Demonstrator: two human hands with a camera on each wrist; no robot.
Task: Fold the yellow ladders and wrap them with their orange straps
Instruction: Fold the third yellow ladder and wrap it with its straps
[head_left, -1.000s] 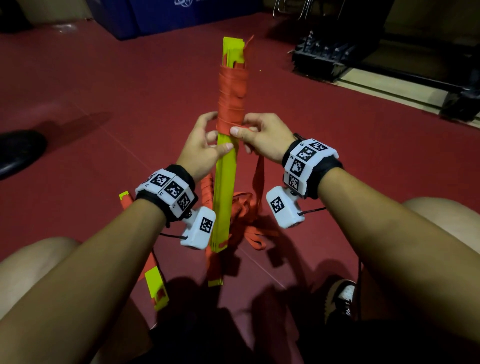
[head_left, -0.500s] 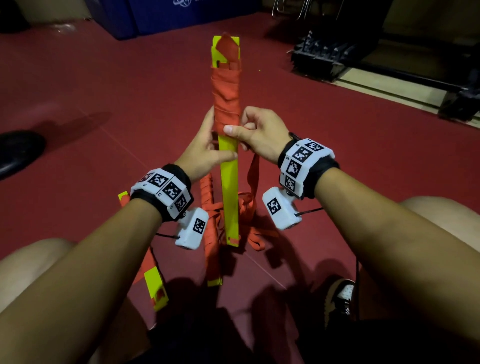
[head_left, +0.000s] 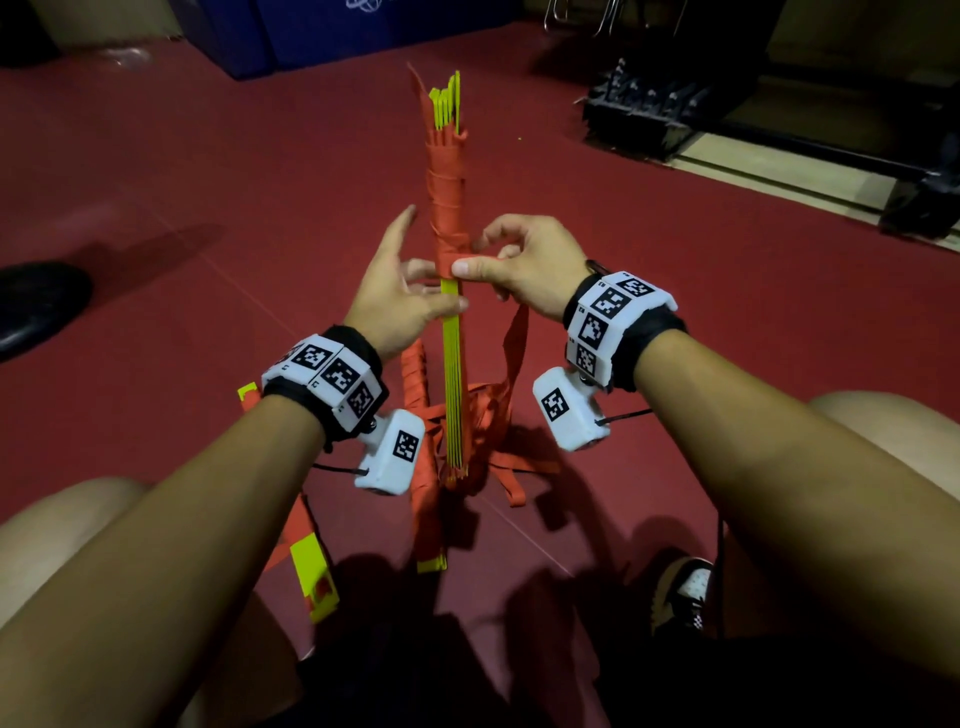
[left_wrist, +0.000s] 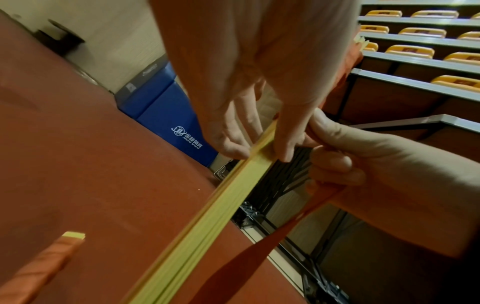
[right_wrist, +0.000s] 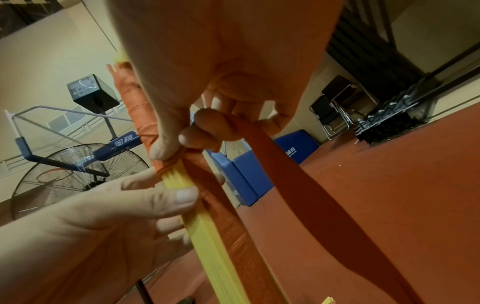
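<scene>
Both forearms reach up from the lower corners of the head view and meet at the centre. The left hand (head_left: 397, 299) pinches the ladder (head_left: 452, 374) between thumb and fingers, index raised. The right hand (head_left: 511, 265) curls round the strap (right_wrist: 298, 185), thumb pressing the wrap.

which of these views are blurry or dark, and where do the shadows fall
Head view: dim, sharp on the ladder bundle; dark shadows pool on the red floor toward the knees. Left wrist view: the left hand is a pale, soft blur. Right wrist view: the right hand is blurred; the orange strap is sharper.
</scene>
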